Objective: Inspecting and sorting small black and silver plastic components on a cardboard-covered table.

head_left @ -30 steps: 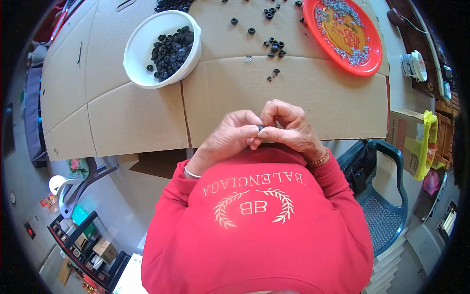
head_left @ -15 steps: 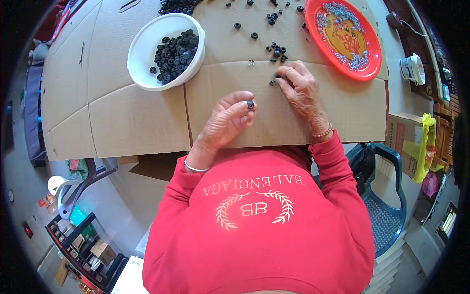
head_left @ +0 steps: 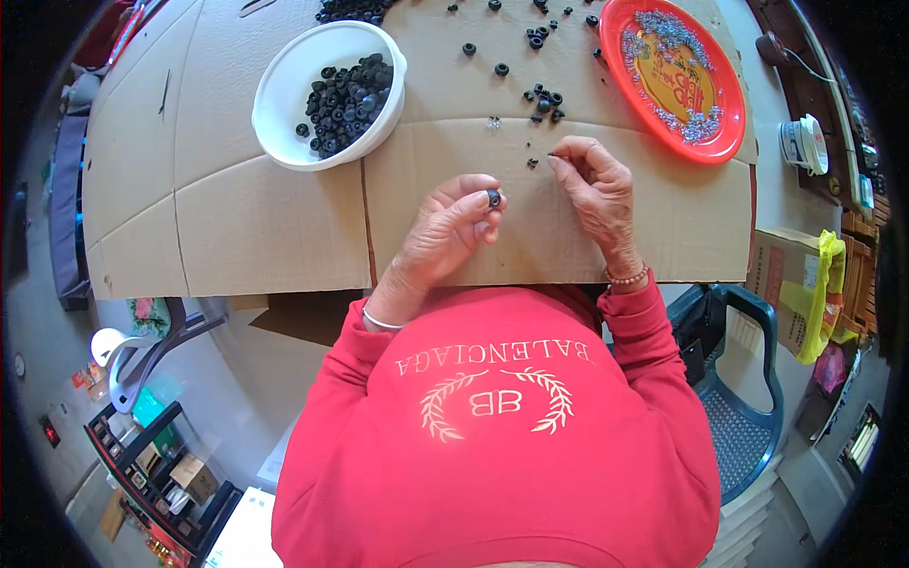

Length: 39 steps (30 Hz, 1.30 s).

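Observation:
Between the thumb and fingers of my left hand (head_left: 443,232) is a small round black part (head_left: 493,198) with a hole in its end. My right hand (head_left: 600,194) is across from it, thumb and forefinger pinched together over the cardboard. A tiny dark bit shows at those fingertips, too small to name. Just left of them lie a few tiny black pieces (head_left: 532,163). Beyond, there is a cluster of black ring-shaped parts (head_left: 544,102) and a little heap of clear bits (head_left: 492,123).
A white bowl (head_left: 268,123) of black parts stands at the left, with a dark pile (head_left: 355,9) behind it. At the right, a red plate (head_left: 724,142) holds small clear pieces. Cardboard (head_left: 275,232) covers the table. A green chair (head_left: 743,431) stands to my right.
The view has shifted slightly, moving the scene to the right. My right fingertips have drawn a little away from the tiny black pieces. My left hand keeps its grip on the round black part.

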Each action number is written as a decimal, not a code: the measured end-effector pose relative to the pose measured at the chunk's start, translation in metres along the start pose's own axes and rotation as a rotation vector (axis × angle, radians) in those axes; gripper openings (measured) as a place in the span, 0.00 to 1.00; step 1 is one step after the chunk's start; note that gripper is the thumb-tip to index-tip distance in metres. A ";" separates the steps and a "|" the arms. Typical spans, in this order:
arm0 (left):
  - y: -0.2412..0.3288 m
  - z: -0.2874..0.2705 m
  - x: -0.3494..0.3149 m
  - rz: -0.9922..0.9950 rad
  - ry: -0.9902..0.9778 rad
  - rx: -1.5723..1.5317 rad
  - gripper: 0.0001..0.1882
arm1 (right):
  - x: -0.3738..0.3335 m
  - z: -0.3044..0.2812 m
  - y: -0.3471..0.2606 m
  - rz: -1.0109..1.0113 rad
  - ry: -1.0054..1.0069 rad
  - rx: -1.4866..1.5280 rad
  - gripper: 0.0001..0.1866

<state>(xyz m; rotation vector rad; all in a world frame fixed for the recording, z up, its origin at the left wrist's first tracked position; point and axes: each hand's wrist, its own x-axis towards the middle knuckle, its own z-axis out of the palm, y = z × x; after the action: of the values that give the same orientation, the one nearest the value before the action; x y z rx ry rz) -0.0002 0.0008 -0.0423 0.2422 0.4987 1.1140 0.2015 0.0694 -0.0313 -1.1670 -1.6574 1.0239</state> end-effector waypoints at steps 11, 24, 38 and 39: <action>0.001 0.009 0.002 -0.053 0.020 -0.196 0.09 | -0.019 0.001 -0.041 0.208 -0.127 0.494 0.09; -0.003 0.045 -0.012 -0.059 0.018 -0.164 0.09 | -0.029 -0.008 -0.075 -0.323 -0.046 -0.013 0.12; -0.003 0.051 -0.018 -0.022 0.029 -0.125 0.09 | -0.031 0.000 -0.082 -0.418 -0.028 -0.140 0.11; -0.003 0.052 -0.018 -0.022 0.040 -0.120 0.09 | -0.031 0.000 -0.082 -0.416 -0.029 -0.140 0.11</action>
<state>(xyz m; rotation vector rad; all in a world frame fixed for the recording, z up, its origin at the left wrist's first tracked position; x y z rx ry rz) 0.0215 -0.0139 0.0061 0.1096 0.4670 1.1244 0.1853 0.0205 0.0396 -0.8433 -1.9162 0.6735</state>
